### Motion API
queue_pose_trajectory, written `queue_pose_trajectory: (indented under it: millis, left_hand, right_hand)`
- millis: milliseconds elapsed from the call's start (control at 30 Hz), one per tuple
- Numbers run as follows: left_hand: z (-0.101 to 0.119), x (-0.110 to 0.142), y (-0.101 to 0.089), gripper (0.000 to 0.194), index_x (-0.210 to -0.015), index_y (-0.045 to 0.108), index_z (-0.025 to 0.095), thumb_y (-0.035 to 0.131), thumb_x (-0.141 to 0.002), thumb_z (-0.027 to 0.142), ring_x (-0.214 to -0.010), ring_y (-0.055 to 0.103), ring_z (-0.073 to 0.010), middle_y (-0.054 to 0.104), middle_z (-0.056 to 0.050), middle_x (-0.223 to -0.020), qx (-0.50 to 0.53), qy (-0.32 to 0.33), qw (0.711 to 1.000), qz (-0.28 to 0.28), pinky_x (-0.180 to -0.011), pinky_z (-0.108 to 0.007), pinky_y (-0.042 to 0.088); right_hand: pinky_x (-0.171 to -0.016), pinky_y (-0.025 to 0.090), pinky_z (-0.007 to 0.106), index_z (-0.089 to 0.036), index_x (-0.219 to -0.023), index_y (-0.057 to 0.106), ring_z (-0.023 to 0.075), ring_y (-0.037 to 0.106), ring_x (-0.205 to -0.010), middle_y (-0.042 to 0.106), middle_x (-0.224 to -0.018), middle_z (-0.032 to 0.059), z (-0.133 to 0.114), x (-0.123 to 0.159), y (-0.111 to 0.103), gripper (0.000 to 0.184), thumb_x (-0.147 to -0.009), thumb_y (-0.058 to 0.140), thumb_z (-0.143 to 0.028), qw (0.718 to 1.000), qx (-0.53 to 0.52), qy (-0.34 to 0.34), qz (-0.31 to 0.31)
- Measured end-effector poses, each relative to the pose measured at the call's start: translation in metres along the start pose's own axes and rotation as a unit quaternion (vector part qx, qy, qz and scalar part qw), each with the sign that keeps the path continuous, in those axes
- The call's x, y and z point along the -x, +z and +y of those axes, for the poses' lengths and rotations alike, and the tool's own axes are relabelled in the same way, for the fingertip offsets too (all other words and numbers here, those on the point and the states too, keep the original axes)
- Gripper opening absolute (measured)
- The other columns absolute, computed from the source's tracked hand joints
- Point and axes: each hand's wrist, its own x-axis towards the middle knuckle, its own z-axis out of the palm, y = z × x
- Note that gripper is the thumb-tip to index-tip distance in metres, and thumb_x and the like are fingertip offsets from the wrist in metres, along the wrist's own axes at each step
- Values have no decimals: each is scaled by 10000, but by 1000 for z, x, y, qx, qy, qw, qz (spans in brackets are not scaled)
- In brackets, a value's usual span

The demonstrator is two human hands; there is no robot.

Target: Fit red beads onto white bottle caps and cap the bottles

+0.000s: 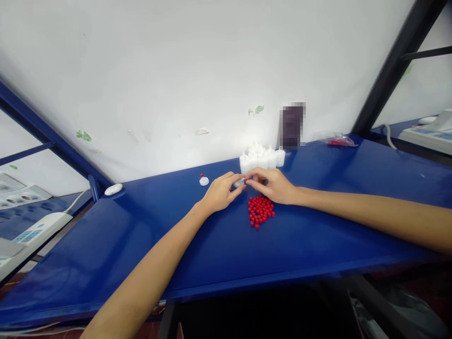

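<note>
Over the blue table, my left hand [223, 192] has its thumb and fingers closed round a white nozzle cap [238, 183], tilted toward the right. My right hand [270, 183] pinches a small red tip cap [246, 180] at the end of that nozzle; the fingertips partly hide both pieces. Just below my right hand lies a loose pile of red tip caps [260, 210]. Left of my hands stands another white cap [204, 181] with a red tip on top. Behind my hands is a cluster of white bottle-like pieces [261, 159] with pointed tops.
A pixelated dark upright rectangle [292, 126] leans on the wall. To its right lies a clear plastic bag [339, 140] with red pieces inside. A white oval object [113, 189] sits near the left frame post. The table's front edge [275, 281] runs below my arms.
</note>
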Motion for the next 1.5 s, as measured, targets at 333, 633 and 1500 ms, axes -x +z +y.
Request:
queue_pose_trajectory:
  millis: [333, 633, 1500]
  left_hand:
    - [-3, -1, 3, 319, -1198, 700, 190, 611, -971, 395, -655, 563, -124, 699, -22, -863, 59, -8, 998, -2, -644, -234, 423]
    - [-1, -1, 4, 299, -1133, 717, 166, 630, -951, 388, -644, 536, -124, 703, -22, -844, 87, -16, 996, -3, -614, -234, 395]
    - [-3, -2, 5, 289, -1172, 682, 177, 589, -980, 371, -746, 593, -162, 692, -54, -916, 57, 20, 998, 13, -711, -274, 464]
  right_hand:
    - [-534, 417, 248, -175, -1025, 639, 109, 519, -524, 571, -616, -46, 2, 0, 0, 152, -983, 566, -302, 1000, 0, -2, -23]
    - [-539, 422, 255, -178, -1027, 636, 114, 520, -523, 569, -609, -43, 0, 1, -1, 160, -994, 539, -300, 999, 4, 1, -33]
    - [-563, 470, 252, -180, -937, 679, 119, 601, -558, 713, -746, 12, 0, 1, 0, 103, -918, 586, -220, 999, 45, -25, 8]
